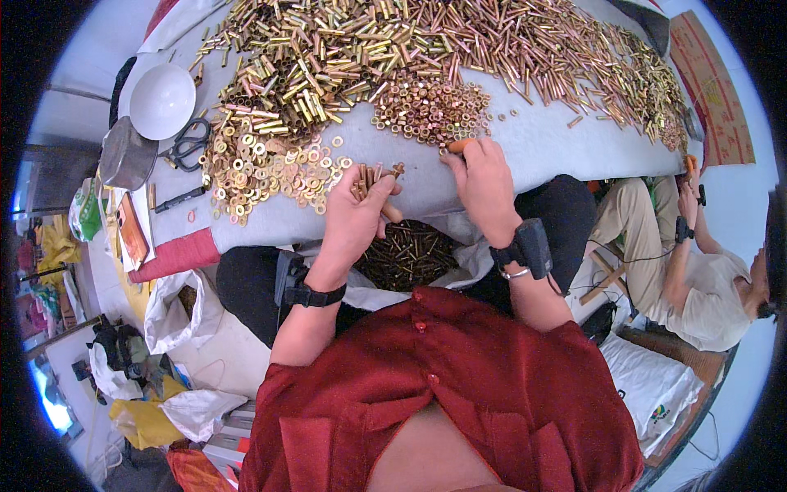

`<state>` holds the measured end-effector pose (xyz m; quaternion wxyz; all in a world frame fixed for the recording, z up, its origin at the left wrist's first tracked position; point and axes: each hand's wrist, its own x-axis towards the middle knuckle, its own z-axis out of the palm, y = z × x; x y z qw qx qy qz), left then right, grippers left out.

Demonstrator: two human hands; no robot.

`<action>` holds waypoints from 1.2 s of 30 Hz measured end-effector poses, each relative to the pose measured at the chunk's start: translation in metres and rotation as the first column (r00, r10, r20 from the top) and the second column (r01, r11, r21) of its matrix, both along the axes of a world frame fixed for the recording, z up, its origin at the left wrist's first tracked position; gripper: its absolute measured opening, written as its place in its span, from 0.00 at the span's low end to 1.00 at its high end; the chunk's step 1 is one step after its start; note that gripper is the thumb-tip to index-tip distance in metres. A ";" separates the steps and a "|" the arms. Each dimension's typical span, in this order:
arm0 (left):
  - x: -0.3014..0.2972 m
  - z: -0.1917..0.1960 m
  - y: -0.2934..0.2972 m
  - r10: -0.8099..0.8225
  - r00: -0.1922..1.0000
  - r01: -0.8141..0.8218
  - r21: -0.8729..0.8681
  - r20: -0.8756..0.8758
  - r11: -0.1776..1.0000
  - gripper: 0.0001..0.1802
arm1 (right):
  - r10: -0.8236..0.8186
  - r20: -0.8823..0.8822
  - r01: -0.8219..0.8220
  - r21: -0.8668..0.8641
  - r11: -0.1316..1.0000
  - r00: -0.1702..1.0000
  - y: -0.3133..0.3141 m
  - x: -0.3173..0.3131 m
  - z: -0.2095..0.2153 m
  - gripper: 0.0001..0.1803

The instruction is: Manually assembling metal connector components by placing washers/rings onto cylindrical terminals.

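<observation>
My left hand (354, 215) is closed around a bundle of short copper-coloured metal tubes (370, 178), held upright at the table's near edge. My right hand (485, 182) rests palm down on the white table cover (541, 148). Its fingertips touch the edge of a small heap of brass nuts (430, 111), and an orange piece shows at them. A heap of flat brass washers (266, 168) lies left of my left hand. Brass and copper tubes (426, 45) cover the far side of the table. A bag of dark finished pieces (407, 254) sits in my lap below both hands.
A white bowl (162, 100), a metal pot (127, 154), black scissors (190, 141) and a black pen (179, 199) lie at the table's left end. White sacks (176, 307) and bags stand on the floor at left. Another person (713, 279) sits at the right.
</observation>
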<state>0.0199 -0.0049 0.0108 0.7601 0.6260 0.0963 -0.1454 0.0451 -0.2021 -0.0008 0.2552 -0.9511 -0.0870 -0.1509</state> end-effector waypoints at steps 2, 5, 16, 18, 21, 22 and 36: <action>0.000 0.000 -0.001 -0.005 1.000 0.005 0.021 0.008 1.000 0.07 | 0.030 -0.055 -0.030 0.010 1.000 0.998 -0.004 0.004 -0.001 0.11; 0.002 0.000 -0.003 -0.005 1.000 0.004 0.049 0.005 0.999 0.07 | 0.055 -0.048 -0.054 0.017 0.998 0.997 -0.008 0.007 0.001 0.09; -0.002 0.000 -0.004 -0.067 0.998 0.065 0.153 0.006 0.986 0.06 | 0.295 -0.105 -0.161 0.644 0.748 0.950 0.036 -0.015 0.012 0.09; -0.002 -0.003 -0.005 -0.033 0.999 0.031 0.100 0.018 0.995 0.06 | 0.278 -0.058 -0.168 0.675 0.718 0.959 0.037 -0.015 0.009 0.09; -0.003 -0.003 -0.005 -0.038 0.998 0.032 0.114 0.048 0.993 0.06 | 0.283 -0.120 -0.100 0.749 0.655 0.952 0.037 -0.017 0.008 0.09; -0.003 -0.003 -0.006 -0.020 0.997 0.012 0.114 0.074 0.993 0.05 | 0.280 -0.117 -0.100 0.750 0.654 0.953 0.035 -0.016 0.008 0.09; -0.010 -0.006 -0.011 -0.103 0.923 -0.073 0.433 0.370 0.899 0.04 | 0.286 -0.028 -0.275 0.191 0.942 0.958 0.023 -0.006 0.023 0.11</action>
